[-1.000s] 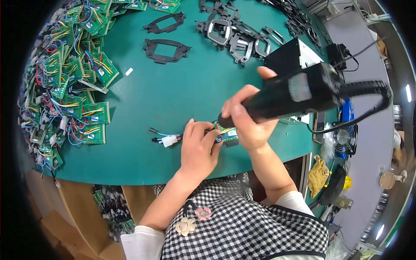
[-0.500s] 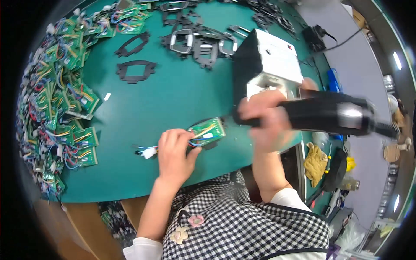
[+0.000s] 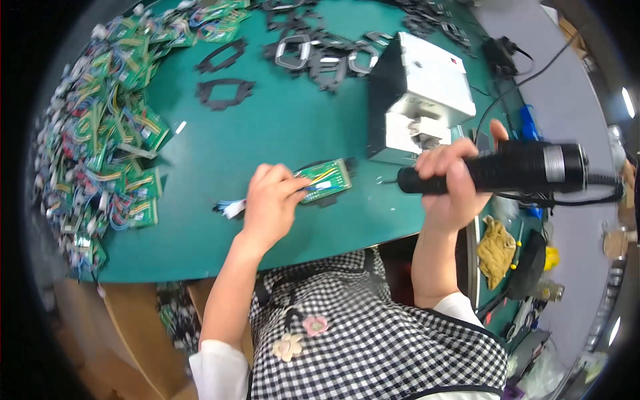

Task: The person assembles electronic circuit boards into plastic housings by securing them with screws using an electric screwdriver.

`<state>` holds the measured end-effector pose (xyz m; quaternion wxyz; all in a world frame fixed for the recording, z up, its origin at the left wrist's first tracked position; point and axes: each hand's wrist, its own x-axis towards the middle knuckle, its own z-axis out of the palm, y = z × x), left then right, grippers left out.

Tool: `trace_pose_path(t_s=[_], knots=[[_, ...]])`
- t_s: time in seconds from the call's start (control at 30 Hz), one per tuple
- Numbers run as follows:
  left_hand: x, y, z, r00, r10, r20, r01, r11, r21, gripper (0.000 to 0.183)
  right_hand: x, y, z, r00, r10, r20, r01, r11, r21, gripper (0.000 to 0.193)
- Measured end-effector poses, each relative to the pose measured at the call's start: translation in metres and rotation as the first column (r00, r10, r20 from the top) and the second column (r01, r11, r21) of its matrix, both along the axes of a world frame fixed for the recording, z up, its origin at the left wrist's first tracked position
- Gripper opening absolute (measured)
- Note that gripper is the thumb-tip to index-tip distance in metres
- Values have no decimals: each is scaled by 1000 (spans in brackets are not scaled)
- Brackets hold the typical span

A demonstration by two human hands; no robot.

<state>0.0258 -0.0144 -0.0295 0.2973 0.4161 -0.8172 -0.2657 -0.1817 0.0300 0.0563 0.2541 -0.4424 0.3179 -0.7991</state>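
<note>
From the head camera, looking down: my left hand (image 3: 270, 203) rests on the green bench mat (image 3: 267, 133), fingers pressed together on the near edge of a small green circuit board (image 3: 325, 180), pinning it flat against a dark piece beneath it. The board lies just in front of the white box-shaped unit (image 3: 420, 97), with its coloured wires running under my palm to a white connector (image 3: 230, 209) that pokes out on the left.

My right hand (image 3: 457, 190) is wrapped tight around the black electric screwdriver (image 3: 497, 170), held level with its tip pointing toward the board but clear of it; its cable trails off right.

I judge the board to be light and stiff, thin enough to skate on the mat if nudged, so pressing down at its edge suits it better than pinching. The soldered face and wire joints look fragile; I'd keep my fingers on the bare rim and off the leads. The screwdriver looks heavy, its barrel filling my grip.

A heap of similar wired boards (image 3: 100, 153) lies far left, black frame parts (image 3: 223, 90) beyond.
</note>
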Motion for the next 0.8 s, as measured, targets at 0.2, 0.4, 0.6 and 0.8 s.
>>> trace_pose_path(t_s=[0.2,0.4,0.6,0.8], knots=[[-1,1,-1,999,8,-53,-7,1000,19,18,65,-6,-27,980,199,-26,-196,977,89,73],[1,1,-5,997,9,-71,-7,999,35,18,72,-19,-46,957,234,-171,-203,962,181,62],[-1,-2,-11,998,18,-63,-19,1000,-16,14,79,-32,-34,875,455,-167,-361,841,402,14],[-5,3,4,980,12,-199,-7,1000,28,17,68,-40,-34,420,442,-793,-458,857,235,71]])
